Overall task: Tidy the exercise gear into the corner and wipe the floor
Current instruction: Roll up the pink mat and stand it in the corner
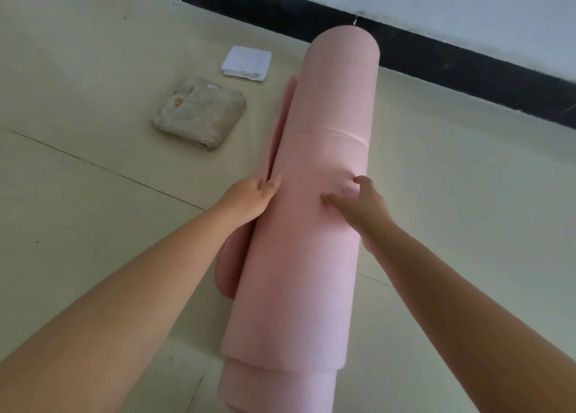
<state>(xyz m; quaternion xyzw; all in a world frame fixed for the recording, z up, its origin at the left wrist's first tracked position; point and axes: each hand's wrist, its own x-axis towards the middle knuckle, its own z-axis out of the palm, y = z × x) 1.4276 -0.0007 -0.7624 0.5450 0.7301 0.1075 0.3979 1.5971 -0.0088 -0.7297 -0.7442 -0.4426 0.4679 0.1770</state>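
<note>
Soft, even daylight fills the head view; no glare or blown highlights appear on the pale floor (93, 194). Shadows are faint and diffuse: a weak one lies beside the pink rolled mat (314, 210) on its left flank, and a thin dark edge sits under the folded beige towel (199, 113). The right forearm (467, 303) is noticeably darker than the left forearm (124, 288), so the light seems to come from the left. Wide-angle distortion bends the black baseboard (436, 60) and stretches both forearms toward the lower corners. Overall sharpness is moderate, with soft, smeared detail and slight blur on the mat's left edge.
</note>
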